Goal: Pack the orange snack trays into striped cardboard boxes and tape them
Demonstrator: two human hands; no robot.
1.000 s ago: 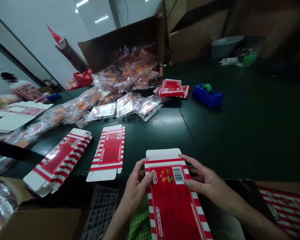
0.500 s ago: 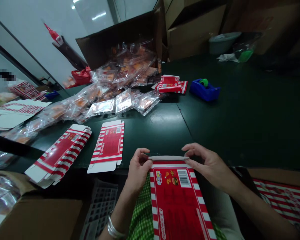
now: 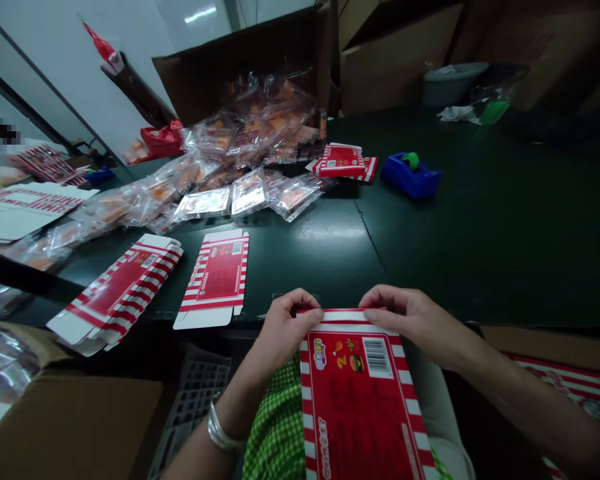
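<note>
One box (image 3: 363, 407), far end gripped near both corners.
We find it at five o'clock in the view, printed face up, over a checked cloth (image 3: 275, 430). The left hand (image 3: 291, 325) pinches the end at the box's eleven o'clock, the right hand (image 3: 405, 315) at its one o'clock, thumbs on the near side, fingers curled. From the box, a second box (image 3: 221, 270) lies at ten o'clock and a tape dispenser (image 3: 411, 177) between twelve and one. For a clean fold at this end, we judge, both thumbs should press evenly and work outward to the corners, sides kept square; lopsided force could buckle the card.
</note>
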